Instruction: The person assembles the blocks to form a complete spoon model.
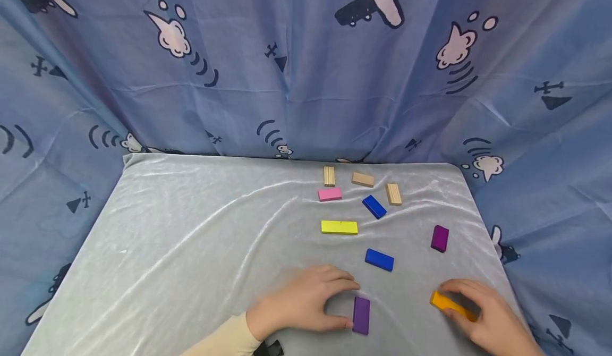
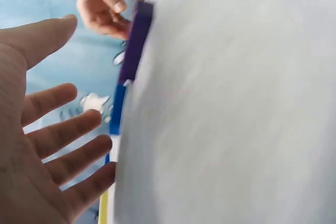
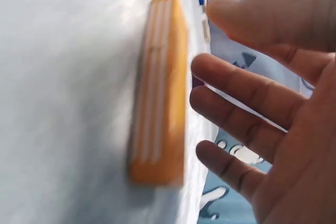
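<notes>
My left hand hovers at the left of a purple block, with thumb and fingers spread. In the left wrist view the fingers stand apart, and the same purple block lies beyond them, not gripped. My right hand is over an orange block, its thumb and fingers on either side of it in the head view. The right wrist view shows the grooved orange block on the cloth, just short of the spread fingers.
Ahead of the hands lie blue blocks, a yellow block, a pink block and a magenta block. Plain wooden blocks sit near the far edge. Grey cloth covers the table; blue patterned curtains surround it.
</notes>
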### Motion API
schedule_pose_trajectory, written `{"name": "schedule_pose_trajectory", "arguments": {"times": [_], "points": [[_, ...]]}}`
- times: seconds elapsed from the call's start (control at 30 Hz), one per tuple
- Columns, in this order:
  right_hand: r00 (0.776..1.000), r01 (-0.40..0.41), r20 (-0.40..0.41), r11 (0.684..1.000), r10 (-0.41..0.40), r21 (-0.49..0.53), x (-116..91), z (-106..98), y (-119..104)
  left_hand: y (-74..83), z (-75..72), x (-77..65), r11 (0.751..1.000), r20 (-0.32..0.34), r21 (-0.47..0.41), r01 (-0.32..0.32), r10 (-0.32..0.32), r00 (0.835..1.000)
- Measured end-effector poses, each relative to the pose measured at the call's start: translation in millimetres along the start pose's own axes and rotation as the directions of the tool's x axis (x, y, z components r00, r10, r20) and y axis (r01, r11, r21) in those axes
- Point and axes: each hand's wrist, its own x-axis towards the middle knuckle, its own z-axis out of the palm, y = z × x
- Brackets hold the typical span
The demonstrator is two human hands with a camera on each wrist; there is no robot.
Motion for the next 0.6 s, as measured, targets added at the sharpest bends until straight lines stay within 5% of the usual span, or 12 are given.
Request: {"name": "schedule_pose_trajectory", "arguments": {"times": [0.2, 0.47, 0.6], "points": [[0.977, -0.149, 0.163, 0.988, 0.140, 0.046, -5, 5, 3, 3.9, 16.5, 2.2, 0.991, 0.021, 0.119, -0.060, 0.058, 0.998], [0.978, -0.168, 0.129, 0.986, 0.164, 0.023, 13, 10, 2, 3.5, 25.4, 4.6, 0.970, -0.010, 0.230, -0.083, 0.088, 0.996], [0.993, -0.106, 0.050, 0.994, 0.105, 0.013, 24, 15, -1, 3.9, 26.4, 5.7, 0.965, -0.018, 0.246, -0.087, 0.094, 0.995]]}}
